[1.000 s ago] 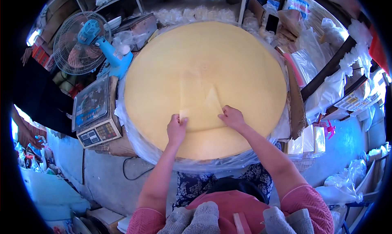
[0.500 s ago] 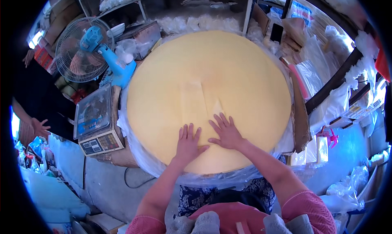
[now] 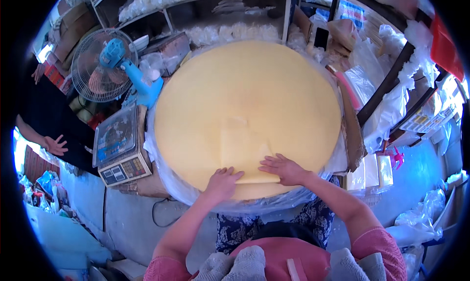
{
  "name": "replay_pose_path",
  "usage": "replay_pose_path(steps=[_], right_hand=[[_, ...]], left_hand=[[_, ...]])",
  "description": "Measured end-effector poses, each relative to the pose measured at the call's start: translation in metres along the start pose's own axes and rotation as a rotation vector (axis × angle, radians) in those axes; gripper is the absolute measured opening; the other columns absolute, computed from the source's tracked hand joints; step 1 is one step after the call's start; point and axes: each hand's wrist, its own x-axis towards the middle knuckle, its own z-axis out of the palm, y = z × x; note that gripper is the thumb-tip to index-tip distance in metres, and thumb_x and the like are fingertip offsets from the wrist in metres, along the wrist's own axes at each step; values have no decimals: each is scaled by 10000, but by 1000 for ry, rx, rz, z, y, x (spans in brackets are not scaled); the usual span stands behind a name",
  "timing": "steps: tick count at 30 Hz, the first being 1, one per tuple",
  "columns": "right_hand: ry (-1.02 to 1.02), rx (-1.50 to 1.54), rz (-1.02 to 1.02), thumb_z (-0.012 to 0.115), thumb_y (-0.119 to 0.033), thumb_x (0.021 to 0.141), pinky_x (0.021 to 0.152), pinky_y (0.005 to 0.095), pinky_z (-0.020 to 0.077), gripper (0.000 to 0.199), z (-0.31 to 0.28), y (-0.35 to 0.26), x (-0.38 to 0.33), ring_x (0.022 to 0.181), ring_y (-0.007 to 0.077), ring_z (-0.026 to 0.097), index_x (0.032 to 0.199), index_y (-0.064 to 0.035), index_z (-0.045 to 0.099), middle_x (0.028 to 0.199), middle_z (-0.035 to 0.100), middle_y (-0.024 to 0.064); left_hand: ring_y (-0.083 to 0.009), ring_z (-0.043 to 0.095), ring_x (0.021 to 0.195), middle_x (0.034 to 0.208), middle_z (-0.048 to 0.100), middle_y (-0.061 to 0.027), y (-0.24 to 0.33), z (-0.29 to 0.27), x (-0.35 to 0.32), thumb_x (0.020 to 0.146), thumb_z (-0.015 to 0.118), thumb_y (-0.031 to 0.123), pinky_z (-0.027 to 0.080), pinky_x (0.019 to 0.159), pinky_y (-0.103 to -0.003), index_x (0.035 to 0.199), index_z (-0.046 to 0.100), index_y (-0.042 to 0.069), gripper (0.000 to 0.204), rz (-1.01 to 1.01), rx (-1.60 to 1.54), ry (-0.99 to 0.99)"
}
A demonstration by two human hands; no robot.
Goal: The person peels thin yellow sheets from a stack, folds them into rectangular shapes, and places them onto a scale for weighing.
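Observation:
A big round stack of thin, pale yellow sheets (image 3: 245, 85) fills the middle, lying on clear plastic. Along its near side, the top sheet is drawn up into a low fold between my hands. My left hand (image 3: 223, 184) is at the left end of this fold, fingers bent over it. At the right end is my right hand (image 3: 285, 170), its fingers laid across the sheet and its thumb out of sight. Beyond my hands, a long crease and a small pointed flap (image 3: 266, 149) show on the surface.
Left of the stack stand a digital scale (image 3: 120, 144) and a blue fan (image 3: 115, 55). Another person's hand (image 3: 55, 145) shows at far left. A cardboard flap (image 3: 353, 126) and plastic bags (image 3: 360, 85) flank the right side; a phone (image 3: 321, 37) stands behind. Bagged goods line the back shelf.
Both hands have drawn back toward me from lying spread on the sheet, and their fingers have come closer together. A fold has risen between them. The view has shifted slightly.

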Motion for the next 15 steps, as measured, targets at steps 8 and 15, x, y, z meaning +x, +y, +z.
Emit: replay_pose_path(steps=[8,15], right_hand=[[251,89,23,516,92,750,1148,444,303,678,36,11,-11,1384,272,393,1378,-162,506,1443,483,75],[217,115,8,516,102,740,1148,430,306,696,33,12,-2,1373,261,409,1381,-167,505,1436,491,77]], left_hand=[[-379,465,1293,1370,497,-235,-37,-48,63,843,680,333,395,1063,-425,1346,472,-26,653,-377,-446,341],[-228,673,609,752,645,-162,-89,-32,141,750,726,17,537,532,-311,828,532,-23,213,-726,-1030,274]])
